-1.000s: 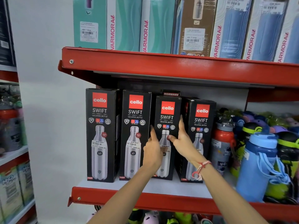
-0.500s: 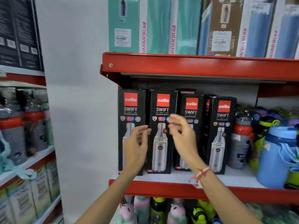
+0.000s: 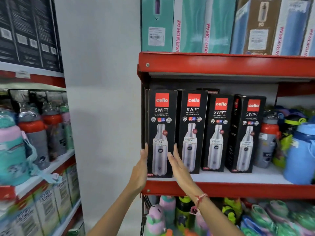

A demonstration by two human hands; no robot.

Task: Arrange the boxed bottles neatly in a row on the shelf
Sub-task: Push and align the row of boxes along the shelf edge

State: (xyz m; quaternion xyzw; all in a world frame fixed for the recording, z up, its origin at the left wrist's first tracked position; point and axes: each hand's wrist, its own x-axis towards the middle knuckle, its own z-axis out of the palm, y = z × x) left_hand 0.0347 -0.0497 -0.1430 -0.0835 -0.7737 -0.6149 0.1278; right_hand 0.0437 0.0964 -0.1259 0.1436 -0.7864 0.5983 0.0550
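Note:
Four black "cello SWIFT" bottle boxes stand upright in a row on the white shelf with a red front edge (image 3: 238, 189). My left hand (image 3: 139, 171) lies flat against the left side of the leftmost box (image 3: 160, 116), fingers straight. My right hand (image 3: 179, 167) is flat at that box's right front edge, fingertips at the seam with the second box (image 3: 192, 133). The third box (image 3: 219, 133) and the fourth box (image 3: 248, 137) stand a little further back, and the fourth is turned slightly. Another black box (image 3: 208, 91) peeks out behind the row.
Loose bottles crowd the shelf's right end, a red-capped grey one (image 3: 267, 142) and a blue one (image 3: 300, 154). Tall boxes (image 3: 192, 24) fill the shelf above and colourful bottles (image 3: 163, 213) the shelf below. A second rack of bottles (image 3: 34, 133) stands at the left, beyond the white wall.
Both hands have left the third box and moved left across the row, coming down on either side of the leftmost box. The view has swung left too.

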